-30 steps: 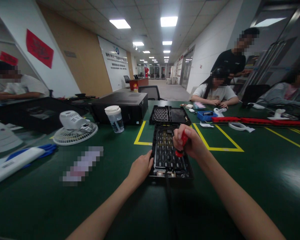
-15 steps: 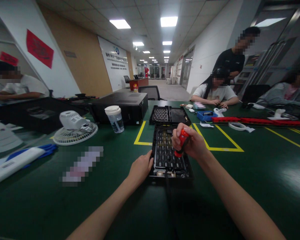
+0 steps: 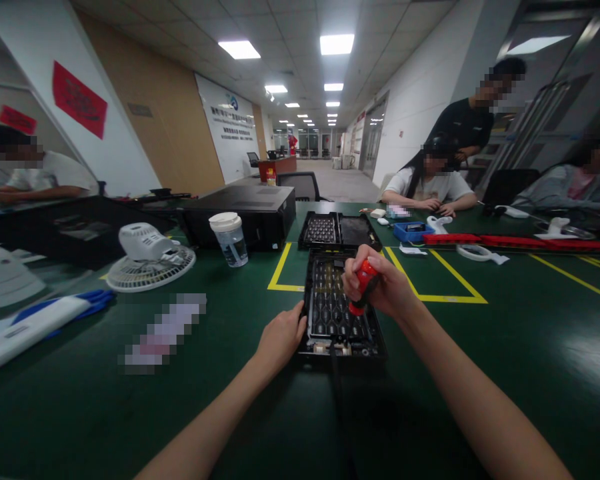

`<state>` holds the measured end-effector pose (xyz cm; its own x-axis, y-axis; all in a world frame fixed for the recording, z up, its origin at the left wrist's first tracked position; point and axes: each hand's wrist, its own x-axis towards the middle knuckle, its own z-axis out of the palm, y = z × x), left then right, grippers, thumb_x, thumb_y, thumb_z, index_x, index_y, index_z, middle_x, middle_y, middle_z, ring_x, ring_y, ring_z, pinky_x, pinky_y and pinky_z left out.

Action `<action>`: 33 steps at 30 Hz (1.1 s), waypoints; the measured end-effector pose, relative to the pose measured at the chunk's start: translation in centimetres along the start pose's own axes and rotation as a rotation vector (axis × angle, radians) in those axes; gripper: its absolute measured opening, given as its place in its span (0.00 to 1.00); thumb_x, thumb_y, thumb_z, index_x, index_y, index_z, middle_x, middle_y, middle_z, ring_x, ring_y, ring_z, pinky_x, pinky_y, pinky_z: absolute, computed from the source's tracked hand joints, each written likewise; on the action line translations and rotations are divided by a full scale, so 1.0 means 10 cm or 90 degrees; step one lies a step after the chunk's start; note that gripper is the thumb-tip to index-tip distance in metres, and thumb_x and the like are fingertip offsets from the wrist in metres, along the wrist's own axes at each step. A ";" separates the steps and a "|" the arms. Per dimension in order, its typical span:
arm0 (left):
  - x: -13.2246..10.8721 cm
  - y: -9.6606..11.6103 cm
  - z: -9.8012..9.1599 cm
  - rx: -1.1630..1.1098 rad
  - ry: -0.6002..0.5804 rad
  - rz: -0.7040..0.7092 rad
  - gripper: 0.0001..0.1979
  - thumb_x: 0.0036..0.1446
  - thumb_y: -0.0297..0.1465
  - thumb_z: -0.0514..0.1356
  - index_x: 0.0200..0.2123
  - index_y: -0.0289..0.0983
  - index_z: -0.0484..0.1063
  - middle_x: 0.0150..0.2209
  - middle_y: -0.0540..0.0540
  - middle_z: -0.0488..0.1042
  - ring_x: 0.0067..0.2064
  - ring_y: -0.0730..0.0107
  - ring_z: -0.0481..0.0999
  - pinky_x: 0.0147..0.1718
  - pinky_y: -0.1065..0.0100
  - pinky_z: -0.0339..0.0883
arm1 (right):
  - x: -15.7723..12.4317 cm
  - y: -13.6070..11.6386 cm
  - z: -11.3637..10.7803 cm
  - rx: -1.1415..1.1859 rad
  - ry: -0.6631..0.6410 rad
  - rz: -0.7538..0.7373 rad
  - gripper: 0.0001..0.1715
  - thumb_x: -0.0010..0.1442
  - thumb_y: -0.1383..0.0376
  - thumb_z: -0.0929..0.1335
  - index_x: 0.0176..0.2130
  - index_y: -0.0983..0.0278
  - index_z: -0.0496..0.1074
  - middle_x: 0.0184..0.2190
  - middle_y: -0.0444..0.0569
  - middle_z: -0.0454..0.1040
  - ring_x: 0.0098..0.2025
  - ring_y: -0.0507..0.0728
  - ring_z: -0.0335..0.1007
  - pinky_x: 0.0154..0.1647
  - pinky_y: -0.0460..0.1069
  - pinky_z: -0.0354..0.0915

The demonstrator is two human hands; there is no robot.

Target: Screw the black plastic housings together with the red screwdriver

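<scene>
A black appliance with a patterned plate of raised, rounded shapes lies on the green table in front of me. A dark cord runs from its near end, beside some pale parts. My left hand grips its left rim, thumb along the edge. My right hand is wrapped round a red-and-black screwdriver, which tilts down over the right part of the plate. The screwdriver's tip is too dark to make out. Just behind lies another black section with a studded panel on its left half.
To the left are a white fan head, a lidded plastic cup, a large black box and blue-and-white items. Further right lie a blue tray, a white ring and a red strip. Several people sit or stand around.
Both hands and the appliance stay almost still; the screwdriver shifts only slightly in my right hand. The standing person at the right leans a little further right.
</scene>
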<state>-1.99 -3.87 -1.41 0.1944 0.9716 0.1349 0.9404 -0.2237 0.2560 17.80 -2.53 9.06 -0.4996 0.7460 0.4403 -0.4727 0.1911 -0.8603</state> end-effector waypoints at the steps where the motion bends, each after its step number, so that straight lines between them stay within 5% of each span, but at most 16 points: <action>1: 0.00 0.00 0.00 0.001 -0.002 -0.001 0.21 0.61 0.36 0.43 0.56 0.41 0.54 0.40 0.43 0.73 0.41 0.66 0.72 0.38 0.68 0.63 | 0.00 0.00 0.00 0.002 -0.003 0.000 0.08 0.55 0.61 0.59 0.29 0.63 0.59 0.20 0.42 0.64 0.19 0.50 0.60 0.21 0.46 0.57; 33: 0.01 0.00 0.02 -0.002 -0.003 -0.008 0.22 0.60 0.37 0.43 0.56 0.40 0.55 0.41 0.43 0.73 0.41 0.66 0.72 0.40 0.68 0.63 | -0.01 -0.01 0.07 -0.039 -0.007 -0.020 0.07 0.56 0.66 0.60 0.28 0.63 0.54 0.25 0.43 0.67 0.23 0.51 0.64 0.24 0.48 0.60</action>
<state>-1.90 -3.76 -1.58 0.1840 0.9747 0.1268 0.9418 -0.2117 0.2612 17.37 -3.10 9.32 -0.4930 0.7325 0.4695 -0.4429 0.2532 -0.8601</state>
